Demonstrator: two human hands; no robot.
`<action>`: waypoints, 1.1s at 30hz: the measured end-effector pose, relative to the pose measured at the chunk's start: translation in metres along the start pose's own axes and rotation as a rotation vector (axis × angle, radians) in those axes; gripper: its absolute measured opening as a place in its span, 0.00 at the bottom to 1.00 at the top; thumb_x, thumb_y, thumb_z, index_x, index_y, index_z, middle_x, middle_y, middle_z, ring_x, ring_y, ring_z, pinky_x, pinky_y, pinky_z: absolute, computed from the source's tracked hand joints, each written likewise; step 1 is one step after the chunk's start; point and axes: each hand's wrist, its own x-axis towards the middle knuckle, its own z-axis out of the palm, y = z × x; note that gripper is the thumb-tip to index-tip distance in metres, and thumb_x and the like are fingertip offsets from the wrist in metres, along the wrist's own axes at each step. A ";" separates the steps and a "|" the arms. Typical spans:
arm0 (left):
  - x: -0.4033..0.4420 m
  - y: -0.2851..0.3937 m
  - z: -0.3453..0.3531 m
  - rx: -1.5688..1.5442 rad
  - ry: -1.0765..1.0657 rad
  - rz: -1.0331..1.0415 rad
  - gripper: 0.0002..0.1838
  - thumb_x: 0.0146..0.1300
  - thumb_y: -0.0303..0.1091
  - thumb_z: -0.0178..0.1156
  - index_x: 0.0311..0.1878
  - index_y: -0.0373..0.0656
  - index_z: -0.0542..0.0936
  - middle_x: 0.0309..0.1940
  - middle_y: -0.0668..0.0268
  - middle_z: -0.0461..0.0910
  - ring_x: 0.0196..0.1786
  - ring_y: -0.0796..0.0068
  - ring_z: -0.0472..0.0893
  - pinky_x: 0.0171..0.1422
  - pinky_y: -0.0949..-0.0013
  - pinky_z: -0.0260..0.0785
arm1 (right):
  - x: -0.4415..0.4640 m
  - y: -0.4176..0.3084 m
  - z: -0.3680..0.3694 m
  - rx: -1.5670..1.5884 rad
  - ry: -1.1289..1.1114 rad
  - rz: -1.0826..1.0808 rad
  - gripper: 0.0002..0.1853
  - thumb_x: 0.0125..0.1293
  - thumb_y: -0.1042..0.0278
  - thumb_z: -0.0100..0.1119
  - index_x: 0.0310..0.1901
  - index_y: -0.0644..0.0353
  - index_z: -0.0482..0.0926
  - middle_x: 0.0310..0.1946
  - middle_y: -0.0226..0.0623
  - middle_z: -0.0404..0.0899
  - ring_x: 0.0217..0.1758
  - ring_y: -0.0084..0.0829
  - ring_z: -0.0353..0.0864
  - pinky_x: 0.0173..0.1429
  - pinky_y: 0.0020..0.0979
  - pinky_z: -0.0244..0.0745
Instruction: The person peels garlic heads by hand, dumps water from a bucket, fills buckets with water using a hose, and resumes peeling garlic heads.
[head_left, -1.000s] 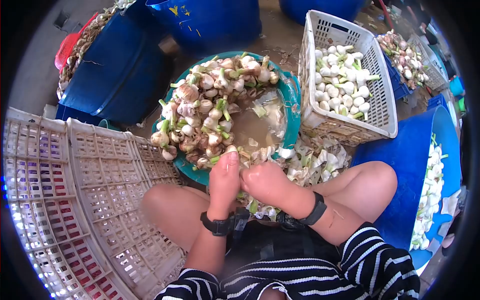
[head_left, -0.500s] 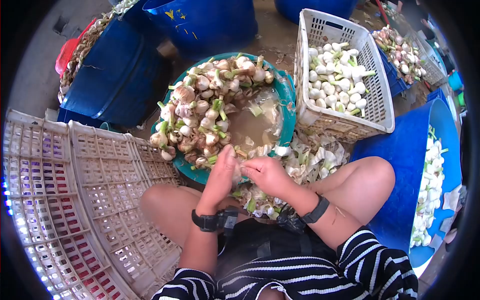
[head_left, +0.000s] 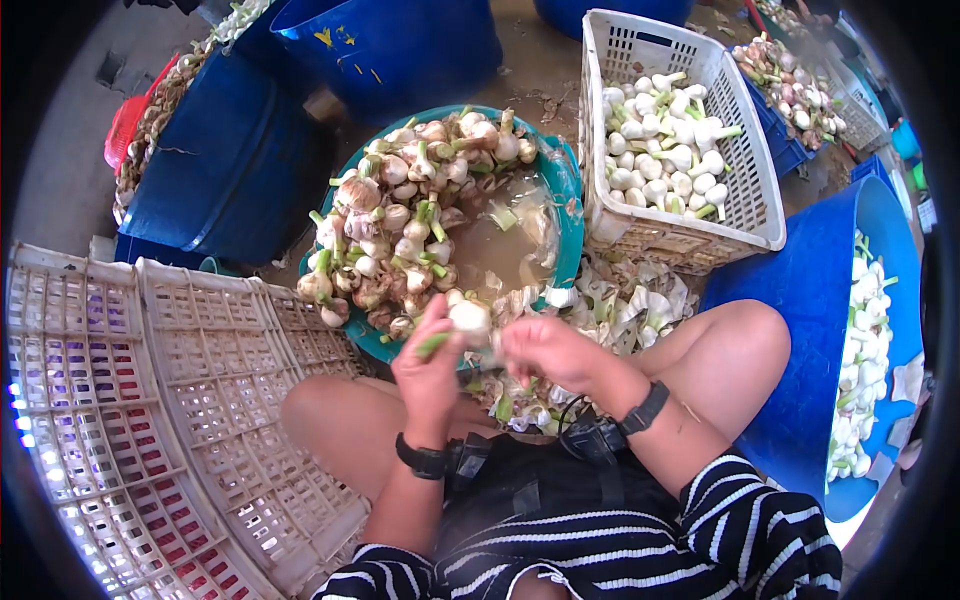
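My left hand (head_left: 428,365) is closed on a white garlic bulb (head_left: 468,318), whose green stem pokes out between the fingers. Just right of the bulb is my right hand (head_left: 545,352), its fingers curled together and blurred; what they hold, if anything, is too small to name. Both hands are over the near edge of a round teal basin (head_left: 572,215). Unpeeled garlic (head_left: 395,215) with cut green stems is heaped on the basin's left side, and cloudy water with loose skins shows on its right.
A white crate (head_left: 755,190) of clean bulbs stands behind right. Peeled skins (head_left: 635,305) lie beside the basin. Blue tubs (head_left: 790,320) stand right and behind, the right one holding garlic. Stacked empty-looking crates (head_left: 215,390) rise at left.
My hands have moved apart, and the white bulb now shows in my left hand. My right hand has shifted slightly right. The view has shifted a little.
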 end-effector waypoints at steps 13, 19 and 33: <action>-0.001 0.037 0.012 -0.087 -0.161 0.128 0.33 0.54 0.26 0.56 0.65 0.39 0.58 0.65 0.53 0.57 0.68 0.57 0.57 0.69 0.58 0.51 | 0.003 -0.025 0.018 -0.033 0.258 0.043 0.18 0.66 0.54 0.50 0.35 0.64 0.76 0.24 0.29 0.74 0.21 0.21 0.73 0.26 0.25 0.74; 0.005 0.013 0.004 -0.153 0.009 -0.343 0.19 0.61 0.35 0.52 0.53 0.37 0.69 0.42 0.61 0.72 0.45 0.74 0.70 0.49 0.69 0.65 | 0.000 -0.011 0.022 -0.647 0.304 -0.441 0.12 0.64 0.64 0.51 0.29 0.63 0.76 0.19 0.36 0.72 0.18 0.29 0.72 0.23 0.36 0.69; 0.009 0.022 0.000 -0.406 -0.254 -0.331 0.19 0.60 0.32 0.51 0.54 0.36 0.72 0.41 0.65 0.77 0.42 0.78 0.74 0.49 0.76 0.66 | -0.004 -0.009 0.016 -0.454 0.283 -0.131 0.15 0.63 0.63 0.51 0.22 0.64 0.73 0.15 0.34 0.71 0.19 0.23 0.73 0.24 0.30 0.68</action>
